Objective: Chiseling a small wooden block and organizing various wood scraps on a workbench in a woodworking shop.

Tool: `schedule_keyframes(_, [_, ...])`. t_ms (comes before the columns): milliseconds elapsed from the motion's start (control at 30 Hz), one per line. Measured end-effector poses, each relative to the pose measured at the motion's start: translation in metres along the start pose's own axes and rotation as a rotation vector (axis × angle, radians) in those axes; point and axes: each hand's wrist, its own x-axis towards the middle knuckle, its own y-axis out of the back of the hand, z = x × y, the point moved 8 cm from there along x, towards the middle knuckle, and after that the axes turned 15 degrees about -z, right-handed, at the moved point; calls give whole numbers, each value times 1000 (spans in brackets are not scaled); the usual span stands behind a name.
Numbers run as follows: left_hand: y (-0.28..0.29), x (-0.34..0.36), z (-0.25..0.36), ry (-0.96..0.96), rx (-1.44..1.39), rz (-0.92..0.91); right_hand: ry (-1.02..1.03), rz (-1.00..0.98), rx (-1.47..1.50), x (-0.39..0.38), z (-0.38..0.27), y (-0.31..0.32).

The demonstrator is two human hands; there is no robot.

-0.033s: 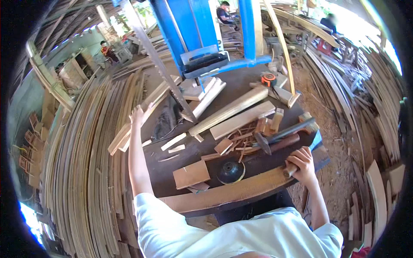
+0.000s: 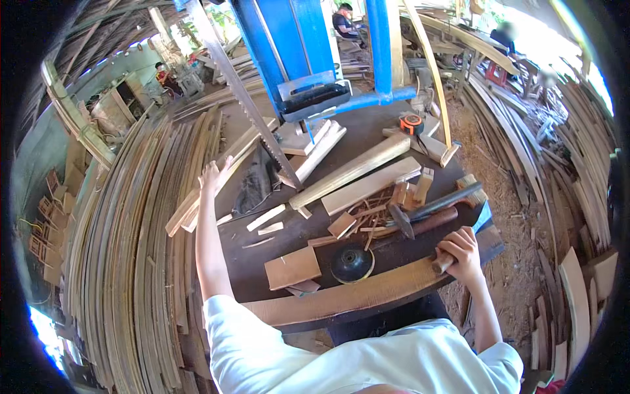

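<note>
At the left edge of the dark table [image 2: 230, 253], my left hand [image 2: 213, 176] rests with its fingers spread on long wooden strips [image 2: 180, 220]. Near the front right, the fingers of my right hand [image 2: 461, 253] wrap round a short, round wooden handle [image 2: 442, 263]; a flat blue piece [image 2: 484, 215] shows just beyond, and I cannot tell whether the two join. A hammer [image 2: 401, 220] lies close by among wood offcuts. In front of me are a flat wooden block [image 2: 292, 268] and a black round disc [image 2: 352, 264]. A curved board [image 2: 354, 289] runs along the near edge.
A toothed saw blade [image 2: 246, 102] slants down to the table beside a blue machine frame [image 2: 289, 46]. An orange tape measure [image 2: 411, 123] sits at the far right. Stacked planks [image 2: 125, 262] fill the left floor. Several people work in the background, one person [image 2: 344, 26] beyond the machine.
</note>
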Motion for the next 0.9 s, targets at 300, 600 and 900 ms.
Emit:
schedule_keyframes(300, [-1, 4, -15, -32, -44, -29, 12, 4, 1, 7, -4, 3])
schedule_keyframes(600, [8, -8, -23, 25, 56, -5, 24, -16, 12, 13, -2, -5])
schedule_keyframes(900, [-4, -11, -18, 59, 54, -21, 64, -24, 19, 20, -2, -8])
